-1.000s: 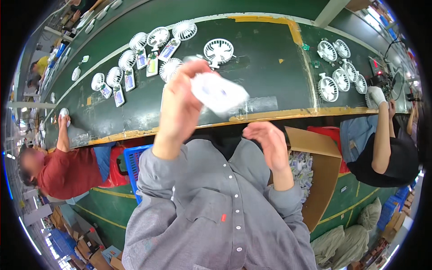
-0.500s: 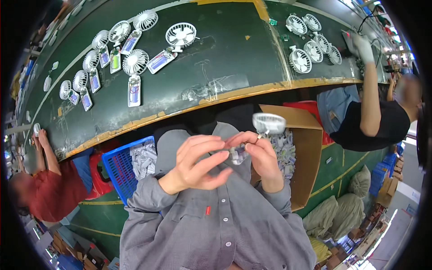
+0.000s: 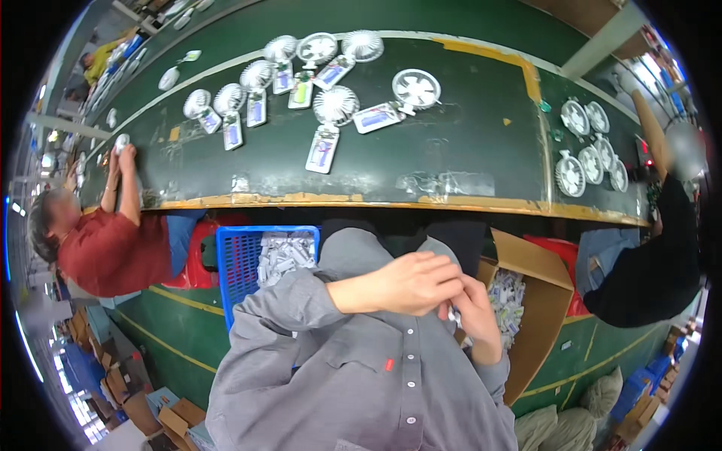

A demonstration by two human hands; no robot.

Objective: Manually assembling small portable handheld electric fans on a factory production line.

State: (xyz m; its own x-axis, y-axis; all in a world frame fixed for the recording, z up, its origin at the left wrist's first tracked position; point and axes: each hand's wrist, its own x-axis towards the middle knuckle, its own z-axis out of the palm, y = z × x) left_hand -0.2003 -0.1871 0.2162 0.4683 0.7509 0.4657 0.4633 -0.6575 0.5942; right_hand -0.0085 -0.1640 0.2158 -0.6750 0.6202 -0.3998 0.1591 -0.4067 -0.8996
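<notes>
My left hand (image 3: 417, 284) reaches across my lap, its fingers bent and pressed together over the fingertips of my right hand (image 3: 479, 314). Both hands are closed around a small white handheld fan, almost wholly covered by them; only a whitish bit of the fan (image 3: 453, 316) peeks out below the fingers. What the left fingers pinch cannot be made out. On the green bench (image 3: 481, 98) ahead lie several white fans with opened handles, among them one fan (image 3: 416, 89) at the right of the group and another fan (image 3: 336, 105) nearer to me.
A blue plastic crate (image 3: 229, 274) with white plastic pieces stands left of my lap. To the right is a cardboard box (image 3: 543, 312) of small white parts. More fan heads (image 3: 571, 177) lie at the bench's right. A co-worker sits at each side.
My left hand has moved right and closed over the right hand's fingers. The fan head, which stuck out beyond my right hand, is now hidden. The whole view has swung left.
</notes>
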